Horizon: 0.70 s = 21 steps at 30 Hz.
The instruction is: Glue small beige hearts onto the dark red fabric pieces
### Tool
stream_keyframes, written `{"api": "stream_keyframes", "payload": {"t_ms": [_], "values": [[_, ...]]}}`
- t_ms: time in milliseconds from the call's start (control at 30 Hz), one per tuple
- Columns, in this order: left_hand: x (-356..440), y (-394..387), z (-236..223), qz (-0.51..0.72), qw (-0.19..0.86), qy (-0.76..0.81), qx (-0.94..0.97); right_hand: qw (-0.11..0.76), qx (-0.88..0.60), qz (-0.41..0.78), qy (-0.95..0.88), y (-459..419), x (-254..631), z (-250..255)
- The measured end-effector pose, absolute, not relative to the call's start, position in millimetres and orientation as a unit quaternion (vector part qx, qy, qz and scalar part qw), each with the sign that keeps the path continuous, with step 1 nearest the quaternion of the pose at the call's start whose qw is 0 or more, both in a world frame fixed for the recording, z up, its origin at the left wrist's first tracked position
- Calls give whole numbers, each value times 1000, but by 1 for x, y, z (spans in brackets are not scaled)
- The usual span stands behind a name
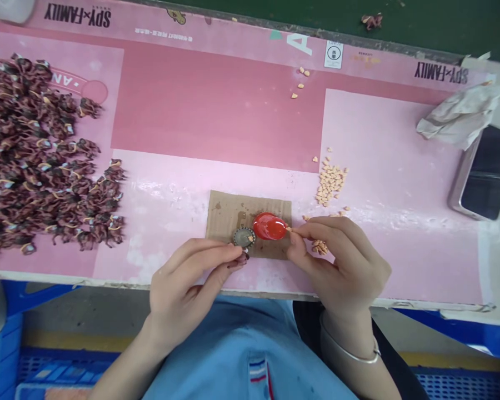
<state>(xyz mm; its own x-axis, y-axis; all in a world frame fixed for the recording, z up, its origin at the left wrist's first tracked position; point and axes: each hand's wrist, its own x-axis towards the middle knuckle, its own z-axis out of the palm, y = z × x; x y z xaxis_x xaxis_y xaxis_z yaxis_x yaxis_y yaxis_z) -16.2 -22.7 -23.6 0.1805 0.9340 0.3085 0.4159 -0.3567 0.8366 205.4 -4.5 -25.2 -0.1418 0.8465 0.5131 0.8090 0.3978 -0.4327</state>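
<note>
My left hand point(191, 280) is closed in a pinch at the near edge of a small cardboard square point(225, 214), its fingertips beside a round metal cap point(244, 237); what it pinches is a tiny dark piece I cannot make out. My right hand point(337, 261) is also pinched, holding a tiny peach-coloured bit point(289, 229) against the right side of a shiny red blob point(269, 226) on the cardboard. A small heap of the same peach bits point(331, 183) lies just above my right hand.
A large pile of dark brown-maroon small pieces point(41, 161) covers the left of the pink printed mat point(216, 111). A crumpled grey cloth point(462, 114) and a phone point(485, 172) lie at the right. A few stray peach bits point(300, 83) sit further back.
</note>
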Motion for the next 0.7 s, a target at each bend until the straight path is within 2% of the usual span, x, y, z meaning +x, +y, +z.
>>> {"api": "stream_keyframes", "payload": {"t_ms": [233, 400, 567, 700], "values": [[-9, -25, -20, 440, 210, 459, 743, 420, -537, 101, -725, -14, 192, -8], [-6, -27, -17, 440, 205, 453, 748, 441, -498, 149, -731, -19, 177, -1], [-10, -26, -16, 430, 205, 443, 759, 433, -493, 147, -740, -18, 173, -5], [-10, -22, -15, 440, 164, 422, 776, 405, -501, 126, -755, -22, 173, -3]]}}
